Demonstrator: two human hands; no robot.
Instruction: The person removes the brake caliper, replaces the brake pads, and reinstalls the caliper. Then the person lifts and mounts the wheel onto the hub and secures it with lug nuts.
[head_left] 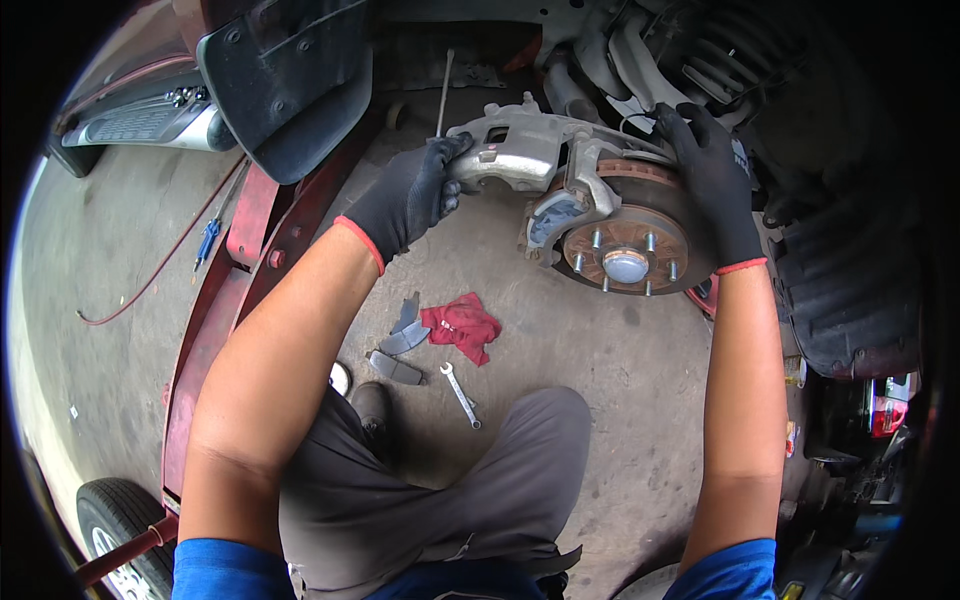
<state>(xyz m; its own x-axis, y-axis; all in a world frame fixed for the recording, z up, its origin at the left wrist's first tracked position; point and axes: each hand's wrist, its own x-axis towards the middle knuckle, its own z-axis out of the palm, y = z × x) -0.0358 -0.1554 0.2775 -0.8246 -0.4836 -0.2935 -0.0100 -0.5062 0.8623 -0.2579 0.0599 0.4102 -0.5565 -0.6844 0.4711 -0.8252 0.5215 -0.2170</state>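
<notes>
My left hand (pixel 415 190), in a black glove with a red cuff, is wrapped round the left end of a silver brake caliper (pixel 520 150). The caliper is swung out to the left of its bracket (pixel 592 190). A thin metal rod (pixel 445 95) rises behind this glove; I cannot tell whether it is held. A brake pad (pixel 555 217) sits in the bracket at the edge of the rusty brake disc (pixel 640 245). Beyond the disc, my gloved right hand (pixel 712 165) has curled fingers beside a thin dark wire (pixel 632 118); what they grip is hidden.
Loose brake pads (pixel 396 368), a red rag (pixel 463 328) and a combination wrench (pixel 461 397) lie on the concrete floor between my legs and the disc. A red steel beam (pixel 215 330) runs along the left. A black mud flap (pixel 290 85) hangs at upper left, near a tyre (pixel 120 510) lower down.
</notes>
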